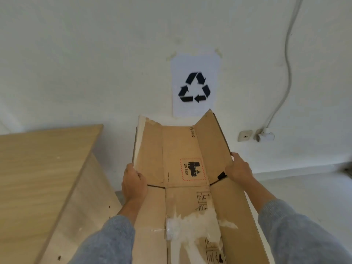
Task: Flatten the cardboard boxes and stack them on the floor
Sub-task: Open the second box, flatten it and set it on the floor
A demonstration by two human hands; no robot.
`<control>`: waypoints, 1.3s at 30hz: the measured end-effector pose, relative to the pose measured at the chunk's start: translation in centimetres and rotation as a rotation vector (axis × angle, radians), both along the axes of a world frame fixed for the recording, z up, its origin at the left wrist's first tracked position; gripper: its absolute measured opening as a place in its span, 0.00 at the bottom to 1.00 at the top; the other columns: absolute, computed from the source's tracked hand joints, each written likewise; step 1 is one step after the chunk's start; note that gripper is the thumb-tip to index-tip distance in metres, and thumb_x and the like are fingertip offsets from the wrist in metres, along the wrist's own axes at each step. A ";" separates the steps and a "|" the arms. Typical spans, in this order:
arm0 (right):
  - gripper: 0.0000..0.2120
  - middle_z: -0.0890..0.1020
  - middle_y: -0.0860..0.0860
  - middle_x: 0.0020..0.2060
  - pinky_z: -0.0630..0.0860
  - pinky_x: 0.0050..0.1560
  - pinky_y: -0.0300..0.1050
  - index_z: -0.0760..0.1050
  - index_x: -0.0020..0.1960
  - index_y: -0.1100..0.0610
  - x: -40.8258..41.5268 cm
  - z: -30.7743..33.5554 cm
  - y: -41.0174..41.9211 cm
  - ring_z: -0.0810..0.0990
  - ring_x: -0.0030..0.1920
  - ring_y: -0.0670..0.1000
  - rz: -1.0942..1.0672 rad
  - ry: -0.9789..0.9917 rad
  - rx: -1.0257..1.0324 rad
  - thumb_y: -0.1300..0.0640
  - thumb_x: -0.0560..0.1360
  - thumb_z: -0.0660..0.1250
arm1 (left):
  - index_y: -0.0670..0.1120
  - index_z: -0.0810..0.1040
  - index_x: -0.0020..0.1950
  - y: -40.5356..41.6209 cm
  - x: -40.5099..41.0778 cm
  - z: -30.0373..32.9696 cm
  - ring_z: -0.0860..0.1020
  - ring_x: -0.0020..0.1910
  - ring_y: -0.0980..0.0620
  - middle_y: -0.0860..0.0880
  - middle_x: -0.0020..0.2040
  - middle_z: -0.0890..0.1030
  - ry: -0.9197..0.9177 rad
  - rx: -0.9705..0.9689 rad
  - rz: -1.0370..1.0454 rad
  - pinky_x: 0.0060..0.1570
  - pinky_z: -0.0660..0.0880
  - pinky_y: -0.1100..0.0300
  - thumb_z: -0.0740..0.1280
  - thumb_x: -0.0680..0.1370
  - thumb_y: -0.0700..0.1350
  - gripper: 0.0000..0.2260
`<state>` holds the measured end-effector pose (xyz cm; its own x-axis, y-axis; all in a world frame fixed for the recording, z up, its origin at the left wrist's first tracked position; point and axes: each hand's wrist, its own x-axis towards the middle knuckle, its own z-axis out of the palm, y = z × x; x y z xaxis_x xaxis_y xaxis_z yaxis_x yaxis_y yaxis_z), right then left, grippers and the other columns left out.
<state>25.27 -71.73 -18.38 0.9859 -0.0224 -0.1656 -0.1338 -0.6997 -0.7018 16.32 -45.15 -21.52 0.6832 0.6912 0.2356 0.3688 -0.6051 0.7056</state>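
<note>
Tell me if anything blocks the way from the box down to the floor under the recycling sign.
Nothing visible does. Both hands, left and right, grip the opened box by its side edges, and it hides the floor straight below. The wooden table stands off to the left; the floor on the right shows bare.

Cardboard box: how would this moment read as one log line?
cardboard box opened out, held up | left hand grips left edge | right hand grips right edge | not yet stacked

Soft even daylight, slight motion blur, perhaps wide-angle bowing at edges
</note>
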 end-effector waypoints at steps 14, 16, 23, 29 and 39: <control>0.29 0.75 0.54 0.47 0.72 0.44 0.45 0.57 0.74 0.51 4.2 -34.3 -4.8 0.75 0.46 0.54 0.005 0.096 0.127 0.64 0.76 0.61 | 0.37 0.69 0.60 -6.0 4.5 -36.2 0.76 0.48 0.42 0.39 0.55 0.76 0.149 -0.134 -0.010 0.38 0.69 0.56 0.61 0.74 0.35 0.14; 0.28 0.75 0.55 0.48 0.71 0.46 0.47 0.57 0.73 0.53 4.9 -39.6 -5.3 0.74 0.47 0.54 0.008 0.103 0.111 0.64 0.77 0.61 | 0.38 0.69 0.61 -6.3 5.3 -42.0 0.76 0.49 0.40 0.38 0.55 0.75 0.166 -0.144 -0.004 0.39 0.70 0.55 0.60 0.74 0.33 0.15; 0.18 0.76 0.61 0.61 0.75 0.58 0.53 0.68 0.65 0.61 6.7 -55.7 -6.6 0.75 0.60 0.60 -0.167 0.102 0.030 0.65 0.76 0.60 | 0.39 0.68 0.67 -5.7 7.9 -56.8 0.76 0.56 0.39 0.38 0.59 0.76 0.142 -0.227 -0.038 0.56 0.76 0.48 0.56 0.75 0.30 0.20; 0.33 0.67 0.62 0.65 0.70 0.60 0.49 0.57 0.71 0.63 4.9 -59.9 -9.0 0.69 0.65 0.60 -0.046 0.323 -0.218 0.61 0.71 0.69 | 0.36 0.69 0.64 -5.0 8.0 -60.3 0.76 0.56 0.37 0.35 0.57 0.77 0.233 -0.226 0.015 0.53 0.74 0.49 0.57 0.77 0.32 0.15; 0.44 0.66 0.57 0.65 0.71 0.63 0.50 0.57 0.71 0.61 3.3 -63.1 -11.1 0.70 0.65 0.57 -0.056 0.381 -0.374 0.46 0.65 0.75 | 0.41 0.69 0.55 -6.2 8.2 -63.1 0.76 0.53 0.41 0.46 0.47 0.75 0.422 -0.310 -0.061 0.46 0.68 0.55 0.64 0.77 0.41 0.09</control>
